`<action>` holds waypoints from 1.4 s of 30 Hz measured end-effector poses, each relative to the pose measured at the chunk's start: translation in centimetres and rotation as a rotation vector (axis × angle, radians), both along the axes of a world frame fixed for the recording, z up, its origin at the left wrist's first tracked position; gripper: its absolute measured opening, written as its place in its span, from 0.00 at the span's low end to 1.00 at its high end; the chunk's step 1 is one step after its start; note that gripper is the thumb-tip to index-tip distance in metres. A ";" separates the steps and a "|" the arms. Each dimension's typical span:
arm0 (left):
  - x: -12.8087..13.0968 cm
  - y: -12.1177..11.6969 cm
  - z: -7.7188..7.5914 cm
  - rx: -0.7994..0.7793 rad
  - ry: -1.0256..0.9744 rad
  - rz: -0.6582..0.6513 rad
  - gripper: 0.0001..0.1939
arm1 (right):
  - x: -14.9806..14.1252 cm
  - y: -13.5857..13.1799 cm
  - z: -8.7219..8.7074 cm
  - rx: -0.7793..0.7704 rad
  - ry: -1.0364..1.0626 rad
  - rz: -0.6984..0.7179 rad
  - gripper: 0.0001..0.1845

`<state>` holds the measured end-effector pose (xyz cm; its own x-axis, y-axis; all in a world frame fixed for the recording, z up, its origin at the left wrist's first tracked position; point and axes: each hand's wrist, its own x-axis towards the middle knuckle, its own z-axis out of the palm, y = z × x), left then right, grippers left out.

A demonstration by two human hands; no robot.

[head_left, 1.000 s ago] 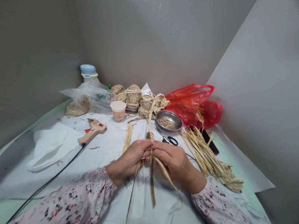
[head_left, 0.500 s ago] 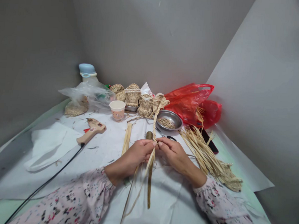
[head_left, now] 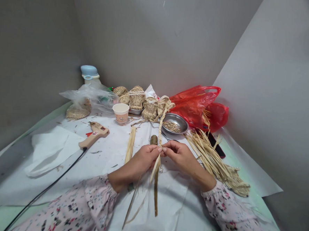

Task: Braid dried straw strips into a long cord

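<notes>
A pale straw braid (head_left: 160, 128) runs from the woven pieces at the back down to my fingertips in the middle of the table. My left hand (head_left: 148, 157) pinches the braid's lower end, thumb and forefinger pressed together. Close against it, my right hand (head_left: 178, 153) also pinches the braid there. Loose strands hang below: a dark flat straw strip (head_left: 156, 194), a paler strip (head_left: 155, 169) and thin strands on the left. Just behind my left fingers stands a small brownish cylinder (head_left: 154, 140). Scissors (head_left: 165, 135) lie beyond my right hand, which partly hides them.
Left of my hands lies a glue gun (head_left: 97, 134) with a black cord, near a paper cup (head_left: 121, 113). Woven straw pieces (head_left: 137, 98), a metal bowl (head_left: 175, 123) and a red plastic bag (head_left: 196, 109) stand behind. A straw bundle (head_left: 214, 161) lies right.
The braid and my right fingertips have shifted slightly right, uncovering more of the brownish cylinder. A pale strip that hung right beneath my right hand now hangs down between both hands.
</notes>
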<state>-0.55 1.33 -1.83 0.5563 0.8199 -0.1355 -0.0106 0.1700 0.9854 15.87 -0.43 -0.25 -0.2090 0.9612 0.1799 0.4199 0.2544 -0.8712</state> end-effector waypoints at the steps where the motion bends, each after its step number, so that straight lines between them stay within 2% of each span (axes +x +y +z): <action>1: 0.1 0.0 0.0 0.016 0.008 0.001 0.16 | 0.0 0.0 -0.1 0.001 -0.018 -0.014 0.08; 6: 0.0 0.0 0.1 0.102 0.095 0.041 0.13 | 0.0 0.0 -0.3 0.024 -0.058 -0.044 0.08; 14: -0.4 -0.1 1.0 0.171 0.208 0.067 0.12 | 0.2 -0.1 -0.1 -0.026 -0.005 0.027 0.09; 26: 0.0 0.0 0.4 0.439 0.337 0.077 0.14 | -0.5 -0.3 -0.3 0.052 -0.118 -0.080 0.07; 31: -0.2 -0.5 1.2 0.606 0.595 0.140 0.14 | -0.5 -0.3 -0.6 0.115 -0.213 -0.158 0.07; 36: -0.5 -0.7 1.9 0.776 0.808 0.226 0.13 | -0.6 -0.3 -0.7 0.121 -0.235 -0.177 0.08; 42: 0.1 -1.7 2.7 0.749 0.885 0.192 0.16 | -1.0 -0.3 -0.8 0.067 -0.154 -0.244 0.07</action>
<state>-0.46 -0.37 0.89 0.3690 0.9191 0.1385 0.7654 -0.3850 0.5157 14.83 -0.78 -1.01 -0.0025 0.9736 0.2284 0.6016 0.1839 -0.7773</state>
